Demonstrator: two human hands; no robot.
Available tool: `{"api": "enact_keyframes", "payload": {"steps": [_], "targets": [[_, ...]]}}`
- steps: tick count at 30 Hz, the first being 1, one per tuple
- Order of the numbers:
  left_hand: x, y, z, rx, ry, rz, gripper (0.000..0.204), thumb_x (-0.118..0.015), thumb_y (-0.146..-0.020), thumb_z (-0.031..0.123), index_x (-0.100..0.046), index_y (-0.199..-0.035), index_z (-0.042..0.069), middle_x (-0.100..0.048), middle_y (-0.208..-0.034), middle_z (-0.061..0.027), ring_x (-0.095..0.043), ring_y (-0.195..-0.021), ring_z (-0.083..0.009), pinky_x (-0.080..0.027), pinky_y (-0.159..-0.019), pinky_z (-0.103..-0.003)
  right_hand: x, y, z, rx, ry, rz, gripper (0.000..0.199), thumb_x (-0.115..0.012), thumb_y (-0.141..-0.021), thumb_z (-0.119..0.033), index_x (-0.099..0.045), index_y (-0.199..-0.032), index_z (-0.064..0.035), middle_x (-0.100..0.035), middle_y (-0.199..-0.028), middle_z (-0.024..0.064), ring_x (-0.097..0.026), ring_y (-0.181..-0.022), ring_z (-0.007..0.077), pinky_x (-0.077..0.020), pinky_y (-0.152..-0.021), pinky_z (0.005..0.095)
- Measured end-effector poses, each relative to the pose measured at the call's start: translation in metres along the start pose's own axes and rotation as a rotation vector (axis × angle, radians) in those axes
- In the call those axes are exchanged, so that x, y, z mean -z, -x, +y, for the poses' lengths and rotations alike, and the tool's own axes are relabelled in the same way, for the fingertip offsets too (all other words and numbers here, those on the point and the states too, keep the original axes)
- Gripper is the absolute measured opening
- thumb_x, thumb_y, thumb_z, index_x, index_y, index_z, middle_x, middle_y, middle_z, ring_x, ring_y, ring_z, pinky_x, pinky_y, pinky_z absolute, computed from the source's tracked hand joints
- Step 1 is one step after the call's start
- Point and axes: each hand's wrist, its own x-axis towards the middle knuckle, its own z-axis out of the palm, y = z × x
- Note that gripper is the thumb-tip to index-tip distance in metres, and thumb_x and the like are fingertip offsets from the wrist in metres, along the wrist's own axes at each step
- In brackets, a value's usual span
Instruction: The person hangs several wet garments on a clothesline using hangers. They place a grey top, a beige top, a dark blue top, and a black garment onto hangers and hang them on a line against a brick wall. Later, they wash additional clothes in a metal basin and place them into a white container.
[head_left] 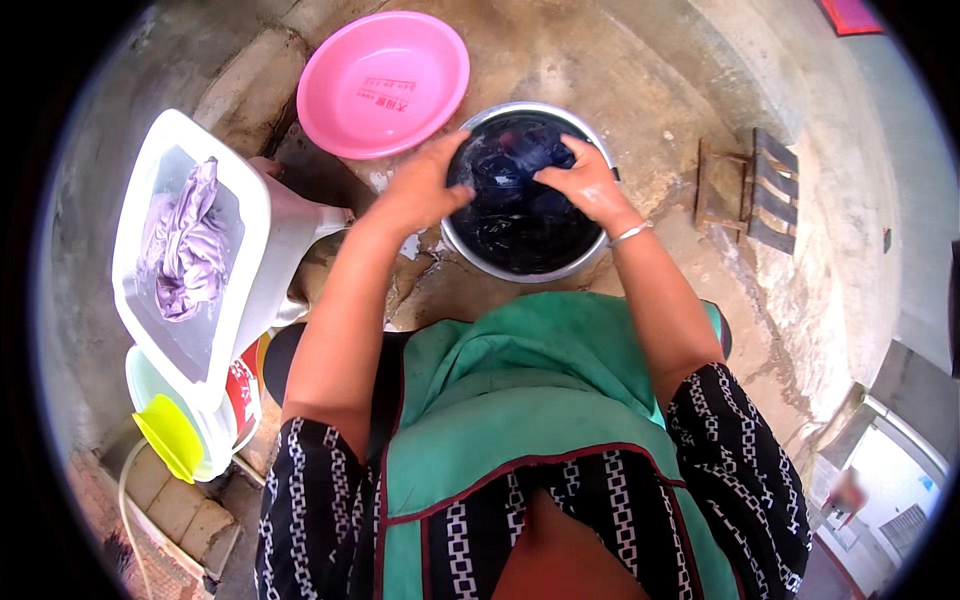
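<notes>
Garment (528,150) under right hand (590,185)

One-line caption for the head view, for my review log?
Both hands, left hand and right hand, knead dark cloth in a metal basin beside an empty pink basin.

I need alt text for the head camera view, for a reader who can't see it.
Seen from above, a person's left hand and right hand grip dark wet cloth in a metal basin on a concrete floor. A pink bowl and a white tub of lilac cloth sit nearby.
</notes>
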Motion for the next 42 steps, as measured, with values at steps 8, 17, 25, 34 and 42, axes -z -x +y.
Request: {"api": "enact_keyframes", "payload": {"steps": [8,17,25,34,42], "targets": [[0.030,-0.033,0.081,0.006,0.742,-0.038,0.047,-0.069,-0.079,0.013,-0.051,-0.122,0.004,-0.060,-0.111,-0.0043,-0.054,-0.100,-0.0125,-0.044,-0.089,-0.028,0.066,0.036,-0.165,0.281,0.056,-0.014,0.031,-0.058,-0.075,0.005,-0.059,-0.106,0.0006,-0.062,-0.101,0.0030,-0.058,-0.090,0.0109,-0.0474,-0.080,0.0265],[-0.019,-0.027,0.032,0.049,0.678,0.028,0.038,-0.069,-0.074,0.006,-0.057,-0.110,0.002,-0.063,-0.103,-0.0095,-0.059,-0.095,-0.0167,-0.045,-0.085,-0.028,0.044,0.022,-0.072,0.270,0.077,0.167,0.055,-0.042,-0.070,0.012,-0.055,-0.118,-0.0106,-0.062,-0.102,0.0150,-0.061,-0.096,0.0259,-0.0468,-0.085,0.0301],[-0.137,-0.010,-0.056,0.259,-0.257,-0.220,0.089,-0.069,-0.069,0.012,-0.019,-0.142,0.015,-0.026,-0.142,-0.0213,-0.033,-0.126,-0.0422,-0.036,-0.102,-0.041,-0.059,-0.024,0.100,-0.224,0.737,-0.194,0.097,-0.074,-0.064,-0.034,-0.020,-0.143,-0.0199,-0.019,-0.147,0.0146,-0.021,-0.134,0.0397,-0.0285,-0.103,0.0558],[-0.205,-0.035,-0.115,0.441,-0.301,-0.398,0.079,-0.063,-0.077,0.013,-0.020,-0.143,0.018,-0.019,-0.146,-0.0195,-0.025,-0.133,-0.0363,-0.037,-0.102,-0.044,-0.086,-0.057,0.161,-0.332,0.941,-0.241,0.082,-0.070,-0.070,-0.038,-0.031,-0.138,-0.0148,-0.033,-0.140,0.0175,-0.038,-0.124,0.0398,-0.0367,-0.096,0.0534],[-0.158,-0.049,-0.123,0.319,-0.042,-0.397,0.076,-0.062,-0.073,0.008,-0.025,-0.139,0.002,-0.029,-0.139,-0.0282,-0.032,-0.128,-0.0391,-0.031,-0.105,-0.040,-0.049,-0.079,0.159,-0.056,0.781,-0.010,0.030,-0.055,-0.076,-0.012,-0.065,-0.104,-0.0132,-0.063,-0.104,0.0162,-0.060,-0.098,0.0313,-0.0471,-0.085,0.0416]]}}
